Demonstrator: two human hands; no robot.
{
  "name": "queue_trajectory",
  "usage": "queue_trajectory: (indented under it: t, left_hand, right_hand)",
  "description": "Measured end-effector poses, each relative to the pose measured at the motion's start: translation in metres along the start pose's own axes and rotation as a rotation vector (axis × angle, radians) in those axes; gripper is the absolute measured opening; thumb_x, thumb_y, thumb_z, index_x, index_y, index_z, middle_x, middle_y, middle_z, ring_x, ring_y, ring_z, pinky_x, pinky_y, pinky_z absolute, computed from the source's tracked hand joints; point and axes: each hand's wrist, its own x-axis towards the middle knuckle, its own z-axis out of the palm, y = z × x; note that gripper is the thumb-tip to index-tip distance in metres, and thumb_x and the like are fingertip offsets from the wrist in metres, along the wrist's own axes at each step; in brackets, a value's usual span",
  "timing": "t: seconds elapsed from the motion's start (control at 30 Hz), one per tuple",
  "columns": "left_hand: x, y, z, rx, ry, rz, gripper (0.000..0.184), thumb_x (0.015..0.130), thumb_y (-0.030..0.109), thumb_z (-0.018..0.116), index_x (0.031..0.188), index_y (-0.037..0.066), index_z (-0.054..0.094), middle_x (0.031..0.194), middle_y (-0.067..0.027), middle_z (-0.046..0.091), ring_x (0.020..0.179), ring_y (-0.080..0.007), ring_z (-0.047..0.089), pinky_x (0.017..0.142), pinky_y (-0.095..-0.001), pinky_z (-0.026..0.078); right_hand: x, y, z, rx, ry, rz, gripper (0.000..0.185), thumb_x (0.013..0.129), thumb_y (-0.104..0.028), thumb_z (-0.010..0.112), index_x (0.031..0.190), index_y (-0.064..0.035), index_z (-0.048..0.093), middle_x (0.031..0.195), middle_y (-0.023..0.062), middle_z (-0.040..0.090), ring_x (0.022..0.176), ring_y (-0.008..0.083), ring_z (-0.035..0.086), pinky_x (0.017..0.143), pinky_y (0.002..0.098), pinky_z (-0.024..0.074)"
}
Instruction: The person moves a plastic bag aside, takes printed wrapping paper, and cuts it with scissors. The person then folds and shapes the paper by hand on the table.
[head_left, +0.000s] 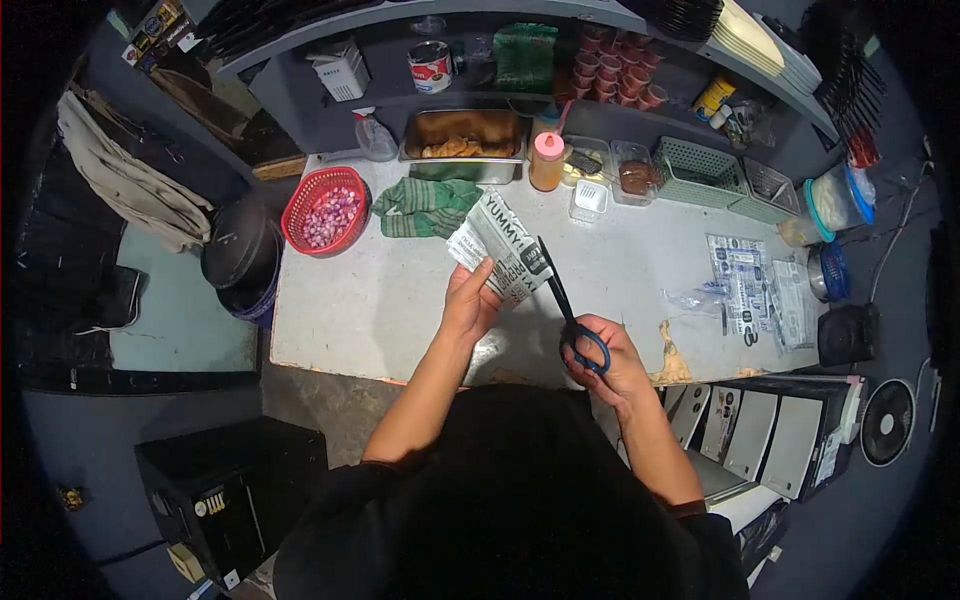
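Note:
My left hand (474, 298) pinches a folded piece of printed wrapping paper (497, 248) with "YUMMY" lettering, held up over the white table. In my right hand (606, 362) is a pair of scissors (590, 346) with blue-rimmed handles, fingers around the loops. The dark blades point up and away, lying at the paper's right edge. Whether the paper sits between the blades I cannot tell. Behind the paper lies a green striped cloth (425, 207).
A red basket of chopped onions (327, 210) stands at the left. Along the back are a metal tray (461, 148), a sauce bottle (547, 162), clear tubs (634, 172) and green baskets (700, 172). More printed sheets (745, 290) lie at the right.

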Motion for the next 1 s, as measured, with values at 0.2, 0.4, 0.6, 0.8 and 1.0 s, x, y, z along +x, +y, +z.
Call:
queue_trajectory:
  t: [0.2, 0.4, 0.6, 0.8, 1.0]
  left_hand:
    - [-0.003, 0.005, 0.006, 0.035, -0.072, -0.023, 0.046, 0.110, 0.016, 0.059, 0.154, 0.008, 0.047, 0.140, -0.0117, 0.068, 0.123, -0.0269, 0.071, 0.106, -0.0481, 0.059]
    - [-0.006, 0.002, 0.012, 0.068, -0.052, -0.041, 0.044, 0.107, 0.016, 0.063, 0.149, 0.007, 0.052, 0.133, -0.0120, 0.072, 0.118, -0.0259, 0.073, 0.102, -0.0464, 0.061]
    - [-0.005, 0.007, 0.007, 0.098, -0.073, -0.026, 0.044, 0.106, 0.016, 0.065, 0.147, 0.005, 0.054, 0.132, -0.0112, 0.072, 0.116, -0.0249, 0.073, 0.101, -0.0446, 0.061]
    - [-0.010, 0.003, 0.011, 0.136, -0.099, -0.041, 0.042, 0.104, 0.016, 0.069, 0.143, 0.005, 0.058, 0.129, -0.0108, 0.074, 0.114, -0.0236, 0.074, 0.097, -0.0418, 0.061]
    - [-0.009, 0.009, 0.010, 0.166, -0.058, -0.012, 0.042, 0.103, 0.016, 0.070, 0.142, 0.003, 0.058, 0.128, -0.0105, 0.074, 0.109, -0.0213, 0.075, 0.093, -0.0397, 0.062]
  right_hand:
    - [0.001, -0.004, 0.008, 0.008, 0.012, -0.039, 0.041, 0.094, -0.031, 0.086, 0.113, -0.0011, 0.066, 0.082, 0.0067, 0.069, 0.055, 0.0068, 0.053, 0.047, 0.0206, 0.0402]
    - [0.003, -0.004, 0.006, 0.014, 0.020, -0.032, 0.034, 0.092, -0.016, 0.086, 0.116, -0.0004, 0.068, 0.084, 0.0073, 0.073, 0.062, 0.0100, 0.064, 0.047, 0.0209, 0.0452]
    - [0.002, -0.004, 0.013, -0.096, 0.043, -0.025, 0.037, 0.091, -0.023, 0.088, 0.112, -0.0007, 0.067, 0.083, 0.0061, 0.070, 0.060, 0.0094, 0.060, 0.049, 0.0215, 0.0426]
    - [0.005, -0.005, 0.011, -0.001, 0.060, -0.046, 0.028, 0.091, -0.010, 0.084, 0.111, 0.0006, 0.069, 0.083, 0.0079, 0.073, 0.058, 0.0110, 0.065, 0.045, 0.0216, 0.0418]
    - [0.008, 0.004, 0.007, -0.120, 0.091, -0.084, 0.028, 0.091, -0.008, 0.082, 0.113, -0.0013, 0.067, 0.082, 0.0088, 0.073, 0.057, 0.0104, 0.063, 0.045, 0.0214, 0.0413]
